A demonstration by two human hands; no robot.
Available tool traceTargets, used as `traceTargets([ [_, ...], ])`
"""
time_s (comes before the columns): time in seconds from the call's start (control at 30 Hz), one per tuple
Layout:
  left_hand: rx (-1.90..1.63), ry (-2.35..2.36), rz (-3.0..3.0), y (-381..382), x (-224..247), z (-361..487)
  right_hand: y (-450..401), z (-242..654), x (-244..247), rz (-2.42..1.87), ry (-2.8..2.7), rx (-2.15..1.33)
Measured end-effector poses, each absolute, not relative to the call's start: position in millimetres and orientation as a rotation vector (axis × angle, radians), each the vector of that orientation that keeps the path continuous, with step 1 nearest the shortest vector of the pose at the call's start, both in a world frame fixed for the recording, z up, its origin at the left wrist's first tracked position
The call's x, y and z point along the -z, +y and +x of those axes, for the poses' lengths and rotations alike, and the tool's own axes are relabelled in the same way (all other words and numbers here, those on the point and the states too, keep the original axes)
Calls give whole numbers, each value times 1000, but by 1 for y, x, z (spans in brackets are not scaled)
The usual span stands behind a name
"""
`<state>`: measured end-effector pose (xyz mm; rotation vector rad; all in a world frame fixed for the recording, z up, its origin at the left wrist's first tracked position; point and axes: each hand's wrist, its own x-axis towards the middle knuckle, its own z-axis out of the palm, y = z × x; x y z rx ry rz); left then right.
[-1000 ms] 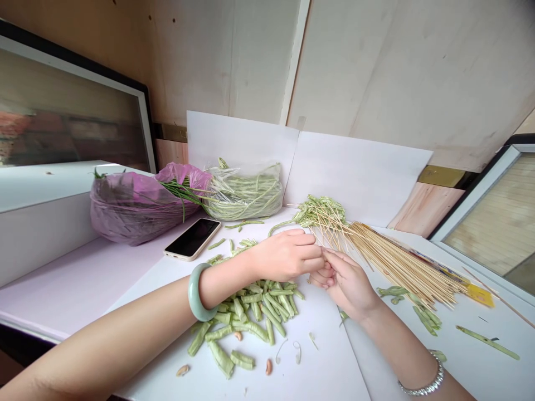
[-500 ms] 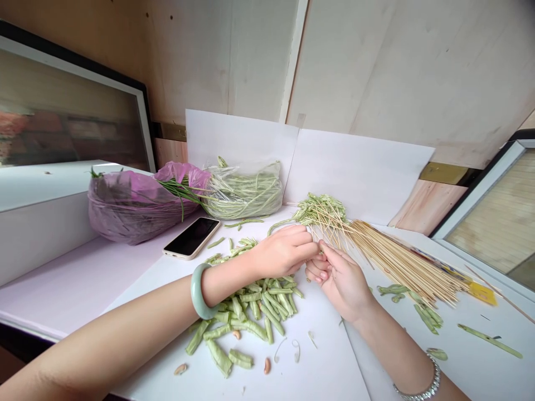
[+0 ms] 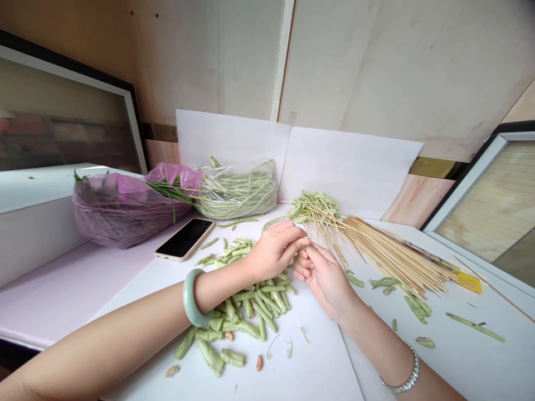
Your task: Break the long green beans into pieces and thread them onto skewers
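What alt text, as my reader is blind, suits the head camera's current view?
Left hand and right hand meet at the fingertips over short green bean pieces on a white surface. Behind sit a phone, a purple bag and a clear bag of long beans; wooden sticks lie at right.

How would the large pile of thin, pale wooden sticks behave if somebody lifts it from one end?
The sticks would probably spread and slide apart, since I see no band around them. Each one looks straight and very slender, so it should be light and fairly stiff, but it might snap if bent hard. Some may roll a little on the smooth white surface.
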<state>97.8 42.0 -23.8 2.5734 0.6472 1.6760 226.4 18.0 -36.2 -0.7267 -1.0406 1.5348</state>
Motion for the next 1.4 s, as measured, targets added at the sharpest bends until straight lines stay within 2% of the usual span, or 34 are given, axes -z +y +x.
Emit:
traceTargets([
  [0.3,-1656,762,2197,41,18,99,21,229,36,-755,-1068,-1518],
  [0.5,-1621,659,1870,45,16,97,22,231,34,-770,-1083,-1476],
  [0.8,-1768,600,1696,56,8,87,29,240,36,-899,-1154,-1361],
  [0.97,-1859,558,1545,65,2,78,42,253,37,-1098,-1263,-1122],
  [1.27,-1785,401,1362,69,2,73,64,316,28,-1686,-1561,-391],
  [1.4,-1750,375,1347,69,2,74,70,322,33,-1680,-1631,-207],
])
